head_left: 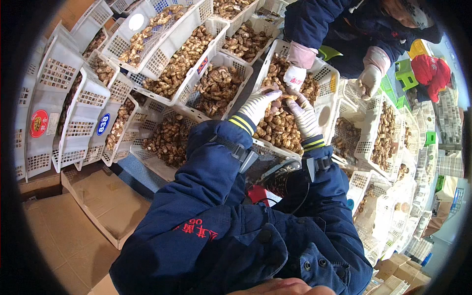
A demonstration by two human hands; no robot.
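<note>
Both my hands wear white striped gloves and work over a white plastic crate (324, 105) full of brown mushrooms (278, 130). My left hand (260, 104) is at the crate's left side, its fingers closed on a brown mushroom near the fingertips. Beside it, my right hand (303, 116) reaches up from the crate's right, fingers bent around a mushroom (282, 104). Just beyond, a co-worker's gloved hand (295, 76) reaches into the same crate. The co-worker's other gloved hand (369, 81) hangs over to the right, with a small brown piece at its fingers.
Crates of mushrooms crowd the left, including a nearby crate (216, 86) and a lower one (167, 140). More crates (386, 132) run down the right. Flattened cardboard (64, 241) lies at lower left. Green stools (405, 73) stand at far right.
</note>
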